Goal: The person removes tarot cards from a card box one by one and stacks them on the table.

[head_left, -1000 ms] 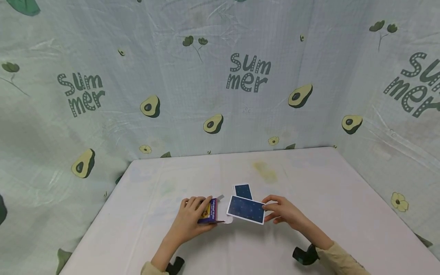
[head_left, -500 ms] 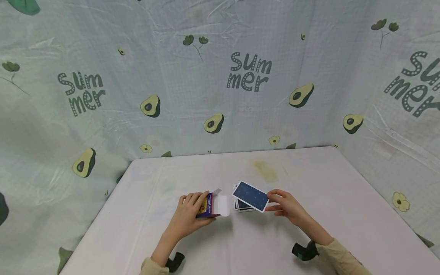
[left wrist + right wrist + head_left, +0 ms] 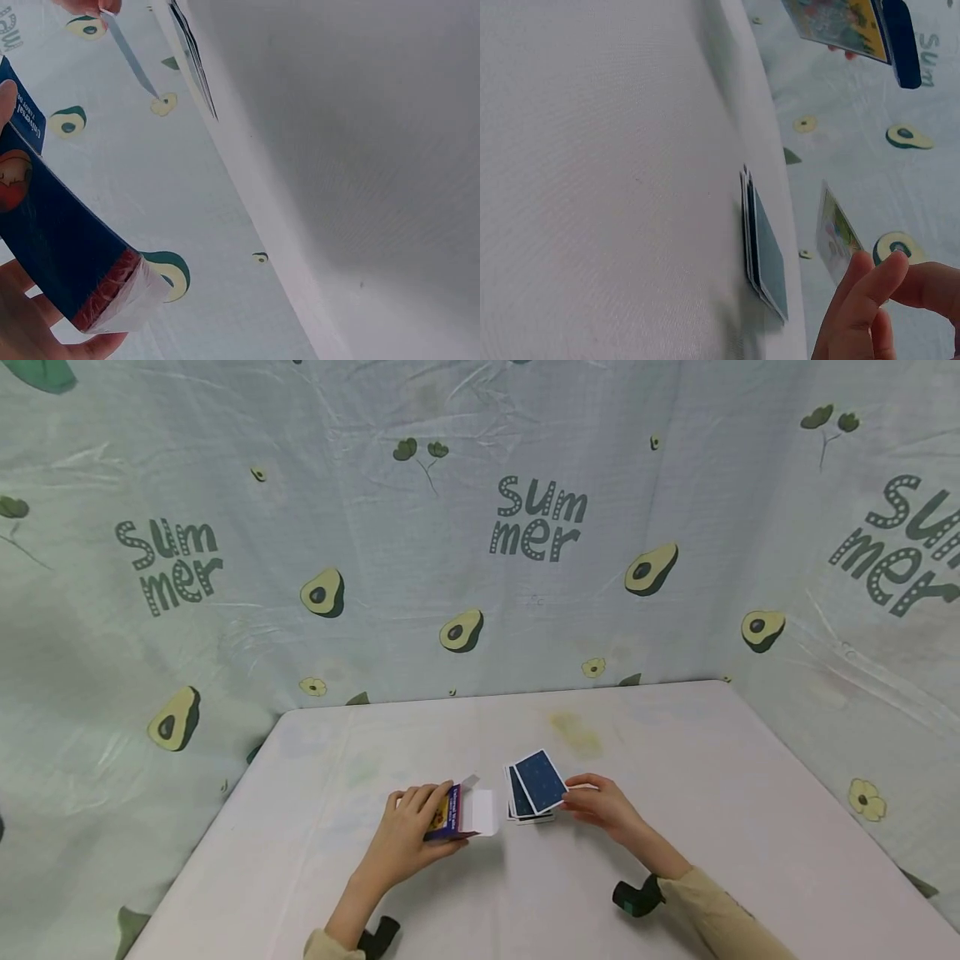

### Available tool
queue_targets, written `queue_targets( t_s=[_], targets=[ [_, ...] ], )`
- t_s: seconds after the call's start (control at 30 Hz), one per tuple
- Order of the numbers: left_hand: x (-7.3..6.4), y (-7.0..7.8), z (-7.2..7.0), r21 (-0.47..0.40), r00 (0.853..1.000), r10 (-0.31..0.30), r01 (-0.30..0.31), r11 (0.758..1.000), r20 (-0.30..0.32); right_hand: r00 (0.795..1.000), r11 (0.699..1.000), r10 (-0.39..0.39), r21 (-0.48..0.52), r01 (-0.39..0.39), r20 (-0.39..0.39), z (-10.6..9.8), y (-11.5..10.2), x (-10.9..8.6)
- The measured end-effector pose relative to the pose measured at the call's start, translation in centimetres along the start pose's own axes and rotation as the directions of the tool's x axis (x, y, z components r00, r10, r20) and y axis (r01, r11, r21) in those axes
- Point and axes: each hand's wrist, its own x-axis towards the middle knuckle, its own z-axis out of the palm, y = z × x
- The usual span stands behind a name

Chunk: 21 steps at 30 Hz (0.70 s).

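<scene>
My left hand (image 3: 405, 835) grips a blue and yellow tarot card box (image 3: 444, 817) with its white end flap hanging open on the right. In the left wrist view the box (image 3: 67, 232) shows clear plastic film at its lower end. Between thumb and fingertips, my right hand (image 3: 603, 810) pinches a single card (image 3: 540, 781), dark blue back up with a white border. A small, uneven stack of cards (image 3: 769, 251) lies on the table just below it; the right wrist view shows the held card (image 3: 834, 232) raised above that stack, its printed face partly visible.
A white cloth covers the table (image 3: 315, 793), with a yellowish stain (image 3: 576, 733) near the back. Behind and beside it hangs a pale curtain (image 3: 360, 527) printed with avocados. Dark wrist-worn cameras (image 3: 637, 897) sit at both wrists.
The right hand has carried the card away from me, from in front of the stack to over it, turning it more lengthwise. The left hand with the box has shifted slightly left.
</scene>
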Motion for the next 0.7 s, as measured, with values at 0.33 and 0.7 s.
queue_targets(
  t_s=[0.33, 0.7],
  targets=[
    [0.0, 0.1, 0.2, 0.001, 1.000, 0.008, -0.008, 1.000, -0.002, 0.999, 0.999, 0.038, -0.012, -0.038, -0.019, 1.4, 0.7, 2.1],
    [-0.1, 0.0, 0.6, 0.015, 1.000, -0.001, 0.001, 1.000, 0.009, 0.998, 0.996, 0.043, -0.081, -0.039, 0.047, 1.8, 1.1, 2.9]
  ],
)
